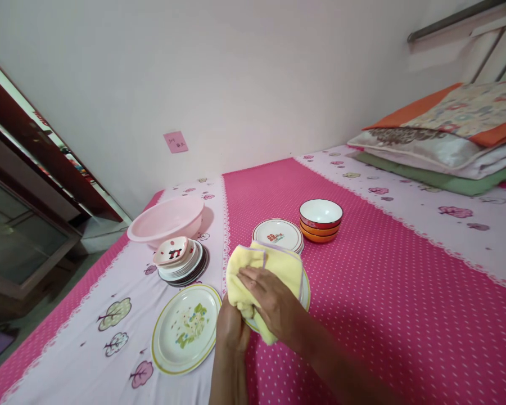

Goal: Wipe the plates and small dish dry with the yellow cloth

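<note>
My right hand (274, 301) presses a yellow cloth (263, 270) flat against a plate (306, 292) held up over the bed; only the plate's rim shows past the cloth. My left hand (231, 326) grips the plate's lower left edge from beneath, fingers curled under the cloth. A yellow-rimmed plate with a green picture (186, 328) lies just left of my hands on the bedspread.
A pink basin (166, 219) sits at the back left. In front of it stands a stack of plates topped by a small dish (181, 260). Behind my hands lie stacked white plates (278, 234) and stacked red and orange bowls (321, 220). Folded bedding (447, 140) lies far right.
</note>
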